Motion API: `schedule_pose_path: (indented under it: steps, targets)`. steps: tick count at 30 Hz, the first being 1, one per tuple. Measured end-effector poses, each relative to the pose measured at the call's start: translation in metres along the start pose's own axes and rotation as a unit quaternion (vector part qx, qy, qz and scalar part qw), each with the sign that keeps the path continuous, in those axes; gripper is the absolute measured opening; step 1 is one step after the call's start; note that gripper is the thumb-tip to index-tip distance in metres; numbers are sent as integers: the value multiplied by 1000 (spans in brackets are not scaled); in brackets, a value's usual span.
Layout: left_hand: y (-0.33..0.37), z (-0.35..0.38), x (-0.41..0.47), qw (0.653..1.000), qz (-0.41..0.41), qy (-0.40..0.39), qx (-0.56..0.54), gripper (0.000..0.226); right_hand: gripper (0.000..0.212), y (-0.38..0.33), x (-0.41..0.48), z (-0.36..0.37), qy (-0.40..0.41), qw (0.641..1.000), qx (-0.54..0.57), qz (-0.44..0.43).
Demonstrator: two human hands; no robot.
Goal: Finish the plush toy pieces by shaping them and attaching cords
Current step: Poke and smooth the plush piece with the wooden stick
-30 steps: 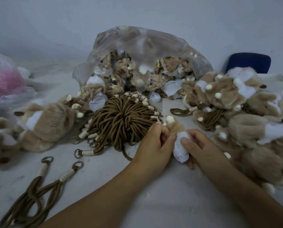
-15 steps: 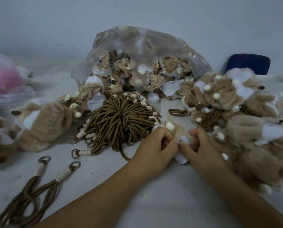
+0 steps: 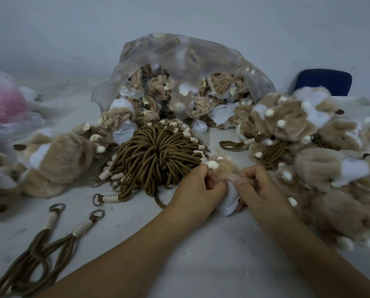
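Near centre of the surface (image 3: 201,250), left hand (image 3: 195,191) & right hand (image 3: 261,190), each grip closed on one plush (image 3: 226,168), just right of the cords (image 3: 158,155). Shaping step, prob.; next needs one grip freed to fetch a cord.

Both arms showed uncovered from the frame's edge below the cord bundle (image 3: 158,155) up to the wrists. The left forearm (image 3: 126,265) and left hand (image 3: 198,190), nearest the bundle, were slender and smooth. The right forearm (image 3: 321,261) and right hand (image 3: 260,188), right of the bundle, looked alike, their fingertips blurred.
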State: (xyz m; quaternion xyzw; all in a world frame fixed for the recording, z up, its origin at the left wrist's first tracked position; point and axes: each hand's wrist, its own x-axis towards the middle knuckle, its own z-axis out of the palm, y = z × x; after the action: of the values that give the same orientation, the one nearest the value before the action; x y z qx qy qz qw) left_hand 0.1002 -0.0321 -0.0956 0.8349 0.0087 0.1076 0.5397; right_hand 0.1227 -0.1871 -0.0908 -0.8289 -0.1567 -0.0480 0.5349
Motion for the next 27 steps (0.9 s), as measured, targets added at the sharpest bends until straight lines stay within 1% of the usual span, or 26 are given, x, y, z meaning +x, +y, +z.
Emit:
schedule_pose_path:
  steps: [3, 5, 7, 9, 11, 15, 18, 23, 25, 27]
  targets:
    - [-2, 0, 0, 997, 13, 55, 47, 19, 28, -4, -3, 5, -15, 1000, 14, -12]
    - [-2, -1, 1, 996, 16, 75, 46, 15, 22, -3, -4, 9, -24, 999, 13, -21]
    - [-3, -2, 1, 996, 26, 82, 28, 14, 19, -2, -4, 10, -20, 999, 31, -25]
    - [-4, -4, 1, 997, 32, 74, -3, 15, 31, -2, -4, 9, -28, 998, 46, -27]
    - [-3, -4, 1, 997, 32, 57, -30, 15, 39, -1, -4, 8, -37, 998, 28, -30]
    - [-2, -4, -1, 996, 32, 20, -80, 14, 23, 2, 1, 3, -45, 998, -49, -3]
    - [-1, -4, -2, 996, 44, 0, -82, 14, 15, 3, 2, 1, -28, 997, -78, 8]
    - [2, -5, -2, 992, 56, -22, -114, 13, 20, 2, 1, -1, 2, 999, -36, 20]
    - [5, -4, -4, 993, 46, -42, -99, 16, 16, 2, 2, -3, 8, 1000, -3, 26]
    - [6, -2, -5, 996, 29, -54, -69, 23, 13, 5, 3, -4, 3, 999, 13, 31]
